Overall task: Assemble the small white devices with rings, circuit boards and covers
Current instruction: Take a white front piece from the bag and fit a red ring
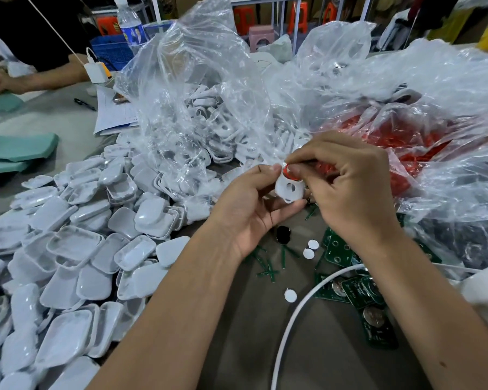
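My left hand (248, 204) grips a small white device shell (289, 190) with a round hole, thumb on top and fingers beneath. At the shell's upper edge my right hand (347, 181) pinches a red ring (288, 171) between thumb and forefinger. A big heap of white covers (76, 249) fills the table's left side. Green circuit boards (361, 291) with coin cells lie below my right wrist. More red rings sit in a clear bag (400, 142) behind my right hand.
A clear plastic bag (197, 108) of white shells stands behind my hands. Small white discs (310, 249), a black round piece (283, 234) and green board scraps lie on the brown table. A white cable (299, 308) curves across the front. Another person's forearm (34, 80) rests far left.
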The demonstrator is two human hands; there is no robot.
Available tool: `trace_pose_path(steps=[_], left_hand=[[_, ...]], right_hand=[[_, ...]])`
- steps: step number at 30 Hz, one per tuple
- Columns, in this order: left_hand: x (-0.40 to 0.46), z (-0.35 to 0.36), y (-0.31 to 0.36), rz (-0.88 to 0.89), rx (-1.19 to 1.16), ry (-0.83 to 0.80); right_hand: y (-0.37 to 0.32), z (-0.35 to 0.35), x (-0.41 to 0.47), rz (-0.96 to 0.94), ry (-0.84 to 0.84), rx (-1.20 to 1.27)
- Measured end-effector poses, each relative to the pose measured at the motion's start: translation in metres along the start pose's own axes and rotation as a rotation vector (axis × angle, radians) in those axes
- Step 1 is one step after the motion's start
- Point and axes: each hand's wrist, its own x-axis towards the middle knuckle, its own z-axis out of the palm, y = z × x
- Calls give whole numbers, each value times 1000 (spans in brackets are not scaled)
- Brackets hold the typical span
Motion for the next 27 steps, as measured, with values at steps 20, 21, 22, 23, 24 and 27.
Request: trace_pose_path(steps=[20, 21, 22, 23, 24, 27], left_hand=[[2, 0, -4, 189, 159, 88], [2, 0, -4, 187, 161, 87], [2, -1, -4, 187, 166, 87], [2, -1, -4, 188, 176, 90], [1, -1, -5, 191, 186, 92], [0, 0, -5, 200, 208, 105]], right_hand=[[-1, 3, 0, 50, -103, -72], [-1, 3, 0, 54, -109, -75], [-2, 3, 0, 59, -115, -79], [-2, 3, 0, 62, -118, -81], [-2, 3, 0, 65, -118, -82], [-4, 3, 0, 74, -112, -96]])
